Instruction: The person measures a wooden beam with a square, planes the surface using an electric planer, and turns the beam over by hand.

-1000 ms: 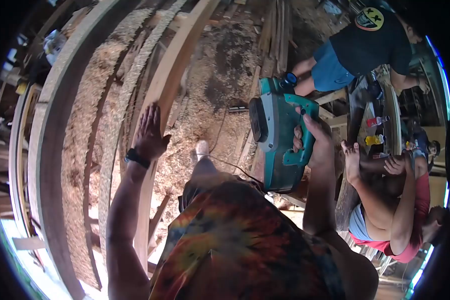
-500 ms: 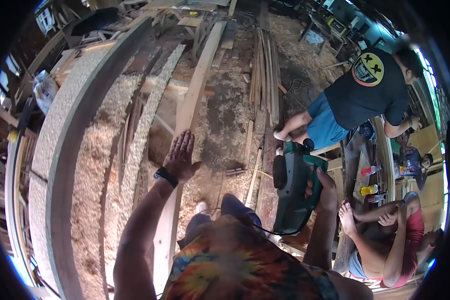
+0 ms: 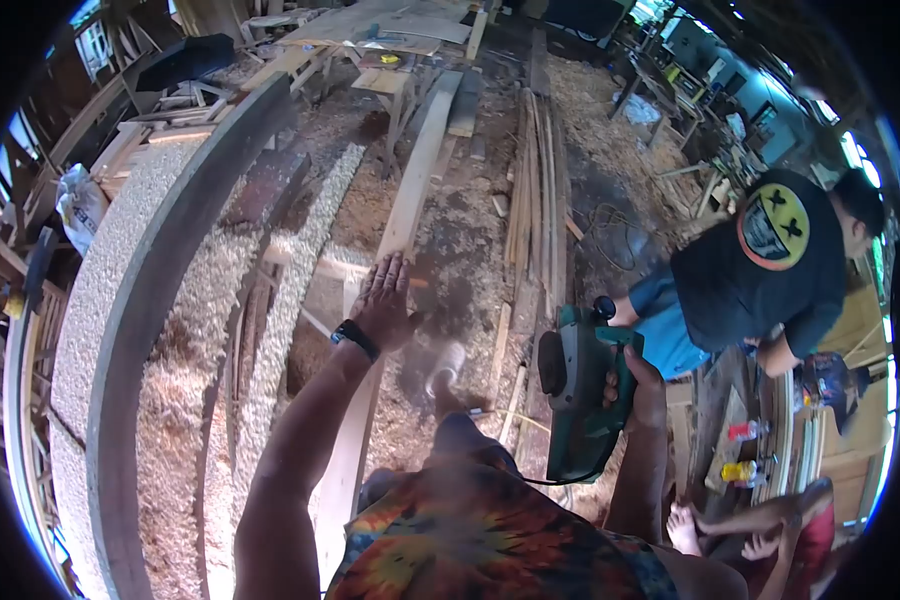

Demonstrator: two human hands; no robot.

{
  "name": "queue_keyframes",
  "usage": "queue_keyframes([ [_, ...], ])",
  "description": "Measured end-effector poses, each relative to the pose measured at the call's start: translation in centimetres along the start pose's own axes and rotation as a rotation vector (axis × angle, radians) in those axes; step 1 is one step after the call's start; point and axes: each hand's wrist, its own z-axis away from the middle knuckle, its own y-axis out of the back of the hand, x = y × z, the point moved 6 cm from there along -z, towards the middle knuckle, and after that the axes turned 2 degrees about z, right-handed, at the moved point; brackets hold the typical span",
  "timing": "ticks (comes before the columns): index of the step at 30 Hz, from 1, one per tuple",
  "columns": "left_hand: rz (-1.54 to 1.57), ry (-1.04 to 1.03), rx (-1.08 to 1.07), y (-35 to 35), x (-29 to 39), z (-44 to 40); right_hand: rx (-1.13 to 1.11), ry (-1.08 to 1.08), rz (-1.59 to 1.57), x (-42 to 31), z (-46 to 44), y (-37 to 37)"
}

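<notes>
Clearly, the right hand (image 3: 646, 385) is wrapped around the handle of a green-and-black handheld power planer (image 3: 573, 435), which sits at four o'clock in the view, apart from the wood. Just left of centre, toward nine o'clock, the left hand (image 3: 384, 298) is unclenched, its palm down and seemingly resting on a long, pale, straight-edged wooden beam (image 3: 421, 190) that runs from twelve to seven o'clock. Near three o'clock, a person in a black T-shirt (image 3: 760, 262) leans away; a yellow plastic bottle (image 3: 738, 472) stands out around four.
</notes>
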Motion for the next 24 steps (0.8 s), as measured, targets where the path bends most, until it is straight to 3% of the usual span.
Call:
queue_keyframes([
  [5, -0.013, 0.055, -0.058, -1.0, -2.8, -10.8, -0.071, 0.033, 0.023, -2.1, -14.4, -1.2],
  [6, -0.009, 0.063, -0.029, -1.3, -3.4, -13.0, -0.011, -0.060, -0.012, -3.2, -16.1, -2.0],
  [11, -0.154, 0.112, -0.021, -3.6, -6.9, -23.1, 0.024, -0.065, 0.013, -8.8, -26.1, -2.9],
  [16, -0.106, 0.167, -0.025, -3.7, -8.3, -31.2, 0.070, -0.080, 0.056, -14.6, -34.0, -5.0],
  [24, -0.077, 0.198, -0.045, -5.6, -11.9, -45.9, -0.033, -0.113, 0.026, -20.6, -50.8, -11.5],
])
